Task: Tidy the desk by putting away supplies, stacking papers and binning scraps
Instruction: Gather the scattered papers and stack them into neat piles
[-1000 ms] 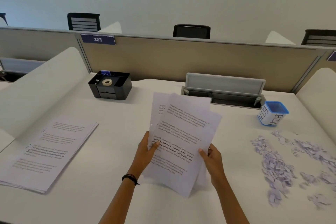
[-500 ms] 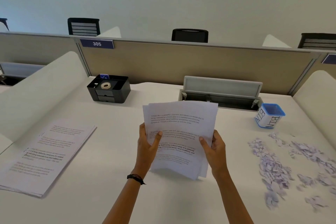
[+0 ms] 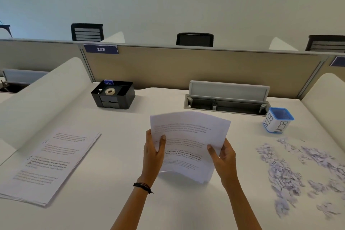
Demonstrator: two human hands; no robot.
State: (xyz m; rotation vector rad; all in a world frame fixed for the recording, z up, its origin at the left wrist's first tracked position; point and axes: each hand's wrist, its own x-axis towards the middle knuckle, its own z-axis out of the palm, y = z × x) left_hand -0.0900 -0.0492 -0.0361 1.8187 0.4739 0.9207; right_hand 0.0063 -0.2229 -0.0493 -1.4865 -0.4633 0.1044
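A sheaf of printed sheets (image 3: 188, 140) stands nearly upright at the middle of the white desk (image 3: 168, 209), its lower edge near the surface. My left hand (image 3: 153, 153) grips its left edge with the thumb on the front. My right hand (image 3: 223, 158) grips the right edge the same way. A flat stack of printed papers (image 3: 50, 164) lies at the left. Many torn paper scraps (image 3: 283, 173) are scattered at the right. A small blue-rimmed cup marked BIN (image 3: 278, 120) stands behind them.
A black desk organiser (image 3: 113, 97) holding a roll of tape (image 3: 110, 91) sits at the back left. An open cable tray with a raised lid (image 3: 227, 99) runs along the back. Curved white dividers (image 3: 44, 95) flank the desk, with a beige partition (image 3: 186, 67) behind.
The fanned, tilted sheets have been squared together into one aligned sheaf and turned straight. Both hands slid to its side edges. The view shifted slightly downward.
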